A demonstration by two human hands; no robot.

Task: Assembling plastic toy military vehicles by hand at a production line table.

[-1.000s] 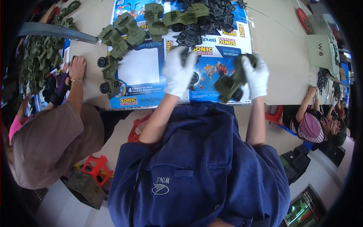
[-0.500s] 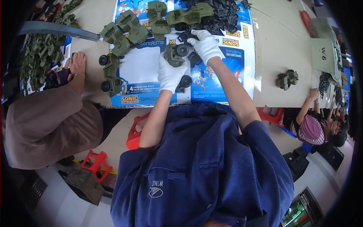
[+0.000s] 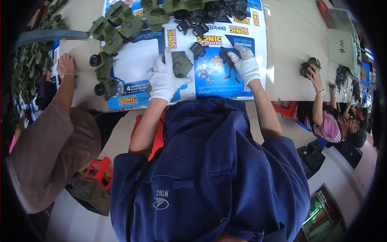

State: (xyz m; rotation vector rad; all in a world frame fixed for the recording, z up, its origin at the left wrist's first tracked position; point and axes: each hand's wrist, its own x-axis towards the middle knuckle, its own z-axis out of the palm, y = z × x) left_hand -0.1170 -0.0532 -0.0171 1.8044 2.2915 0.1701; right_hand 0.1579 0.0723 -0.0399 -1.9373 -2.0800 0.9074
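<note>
My left hand, in a white glove, is spread beside an olive-green toy vehicle. Its index finger points away from me and the thumb sticks out to the right, below the vehicle. A bit of green shows at that hand's left edge. My right hand, also gloved, has thumb and index finger apart over the printed sheet. Whether the dark shape at its thumb tip is a part or print, I cannot tell. A small black plastic part lies between my hands.
Several green toy vehicles curve around the sheet's far left, with black parts at the far side. A co-worker's hand rests on the table at left. At right, another person's hand holds a green vehicle.
My left hand has come off the vehicle, which now lies beside it with its wheels out of sight. My right hand has moved right, away from the black parts. The right-hand person has taken hold of a vehicle.
</note>
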